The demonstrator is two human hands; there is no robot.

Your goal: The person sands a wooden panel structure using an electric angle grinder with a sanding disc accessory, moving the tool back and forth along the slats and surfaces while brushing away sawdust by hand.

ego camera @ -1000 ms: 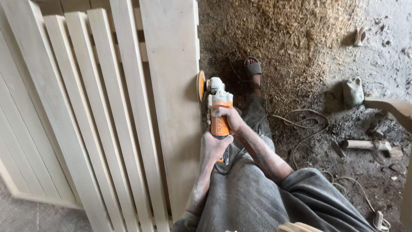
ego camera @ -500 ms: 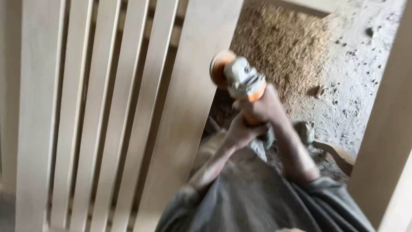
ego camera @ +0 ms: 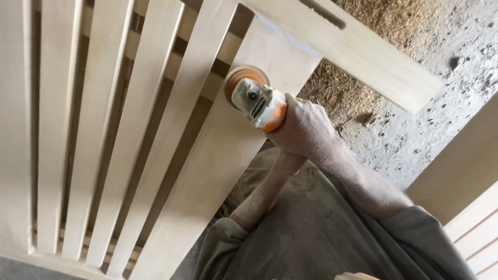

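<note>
So the person's got a white and orange grinder (ego camera: pixel 258 106) up against a big slatted wooden frame (ego camera: pixel 129 129). The orange sanding disc (ego camera: pixel 239 79) sits flat on the widest board (ego camera: pixel 228 150), right near the top where that board meets a crosspiece (ego camera: pixel 358 52) with a narrow slot cut in it. The right hand (ego camera: pixel 303 129) is wrapped tight around the body of the grinder, knuckles up and dusty all over. The left hand is tucked underneath the right one, so only the forearm (ego camera: pixel 264 194) shows coming up from below; I honestly can't tell whether it's closed on the handle or not.

The frame itself is a row of pale slats with dark gaps between them, leaning at an angle across the left side of the view. Behind it there's a heap of sawdust (ego camera: pixel 363 83) on a grey concrete floor (ego camera: pixel 441 52), scattered with little bits. More pale boards (ego camera: pixel 467 207) stand at the right edge. The person's wearing a dusty grey shirt (ego camera: pixel 321 238), sleeves pushed up.
</note>
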